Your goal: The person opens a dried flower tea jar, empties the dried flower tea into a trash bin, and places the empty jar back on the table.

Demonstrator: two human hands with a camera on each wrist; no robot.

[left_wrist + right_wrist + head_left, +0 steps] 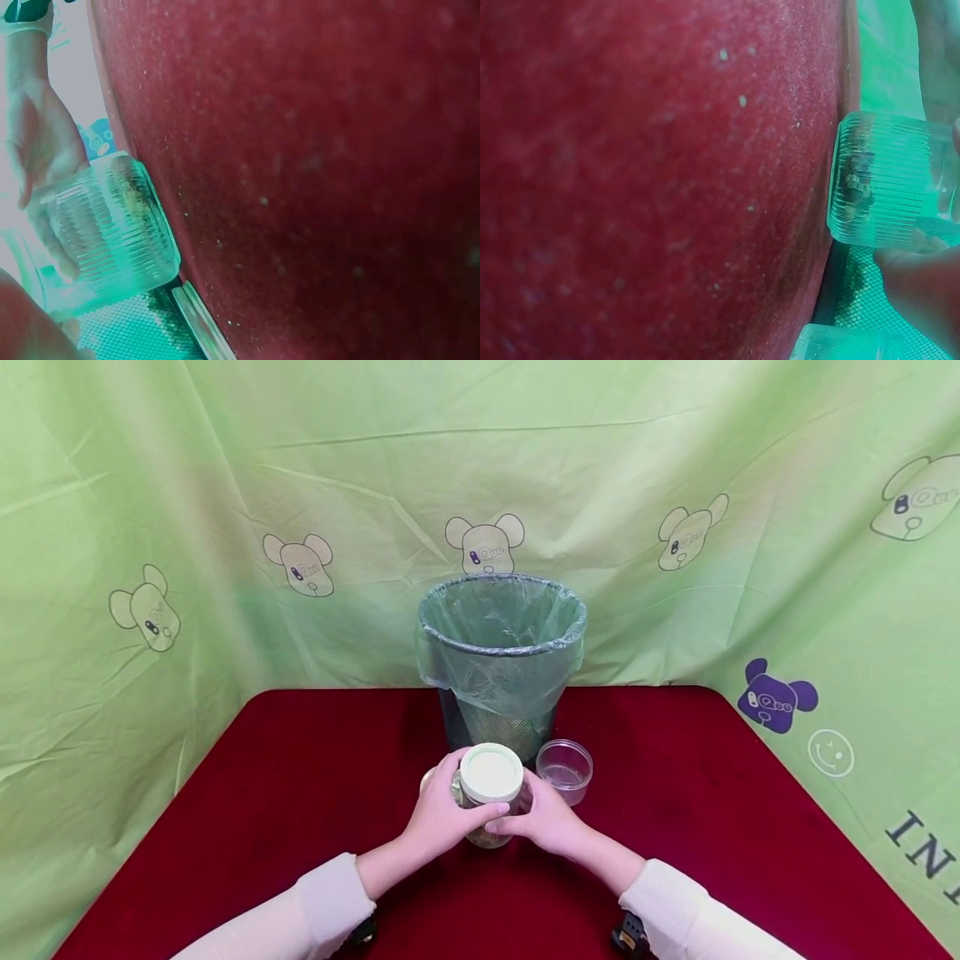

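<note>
A clear ribbed plastic jar [112,232] with a white lid [491,772] on top is held between both hands at the middle of the table. The left hand [444,810] grips it from the left, its thumb across the front below the lid. From the right, the right hand [551,818] grips it with its thumb also on the front. A small amount of dark and yellowish bits [857,180] lies at the bottom of the jar. The far-side fingers are partly hidden in the head view.
Behind the jar stands a mesh waste bin [502,689] lined with a pale green bag. A round clear open container [565,770] sits right of the jar. Past the left hand shows part of a pale, flat-edged thing [201,319]. Red cloth [337,760] covers the table.
</note>
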